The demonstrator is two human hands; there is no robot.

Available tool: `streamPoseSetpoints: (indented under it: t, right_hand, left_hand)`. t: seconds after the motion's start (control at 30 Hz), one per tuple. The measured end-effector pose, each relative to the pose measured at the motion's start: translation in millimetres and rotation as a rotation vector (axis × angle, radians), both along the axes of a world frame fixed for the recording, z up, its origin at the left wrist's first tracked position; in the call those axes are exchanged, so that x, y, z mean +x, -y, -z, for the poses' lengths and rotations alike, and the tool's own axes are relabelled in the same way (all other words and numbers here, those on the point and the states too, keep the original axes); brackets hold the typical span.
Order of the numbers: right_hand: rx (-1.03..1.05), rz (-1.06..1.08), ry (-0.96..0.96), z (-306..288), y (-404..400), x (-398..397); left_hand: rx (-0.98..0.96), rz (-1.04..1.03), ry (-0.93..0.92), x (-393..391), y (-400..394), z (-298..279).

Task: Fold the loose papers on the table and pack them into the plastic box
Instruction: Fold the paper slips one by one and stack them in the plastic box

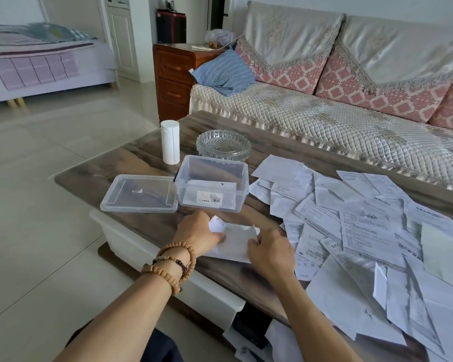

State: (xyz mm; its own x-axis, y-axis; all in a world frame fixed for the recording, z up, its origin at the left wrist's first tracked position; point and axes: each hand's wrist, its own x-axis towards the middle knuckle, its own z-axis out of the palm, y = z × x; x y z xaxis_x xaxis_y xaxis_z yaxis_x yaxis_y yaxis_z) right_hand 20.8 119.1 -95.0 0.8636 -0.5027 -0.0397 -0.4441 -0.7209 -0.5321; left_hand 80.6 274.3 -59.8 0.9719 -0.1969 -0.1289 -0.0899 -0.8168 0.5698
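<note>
Sheet of paper (233, 242) mid-fold at near table edge, between both hands

Pinned flat on wooden table (147, 163), long axis running roughly left-right, so fold line sits across gap between hands. Left hand (198, 229) curled onto left end, thumb pressing top face, a raised flap showing just past knuckles; right hand (268, 250) pinching right edge, fingers tucked under. Clear plastic box (211, 182) open, straight ahead and just beyond left hand, nearer that hand than right; one folded slip already inside. Lid (139, 193) lying touching box's left side. Loose papers (364, 223) heaped well off to right, closer to right hand. Likely next: finish crease, then short forward carry by left hand into box
</note>
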Motion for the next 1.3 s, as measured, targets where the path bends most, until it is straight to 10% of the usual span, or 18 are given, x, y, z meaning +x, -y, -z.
streamPoseSetpoints:
  t: [0.87, 1.07, 1.3]
  right_hand:
    - [0.013, -0.002, -0.106, -2, 19, 25]
    - [-0.034, 0.007, -0.130, -3, 17, 26]
    - [-0.106, 0.016, -0.148, -9, 11, 25]
  left_hand:
    - [0.350, -0.052, 0.502, 6, -2, 23]
    - [0.238, 0.444, 0.692, 7, 2, 39]
    - [0.211, 0.551, 0.667, 13, -30, 57]
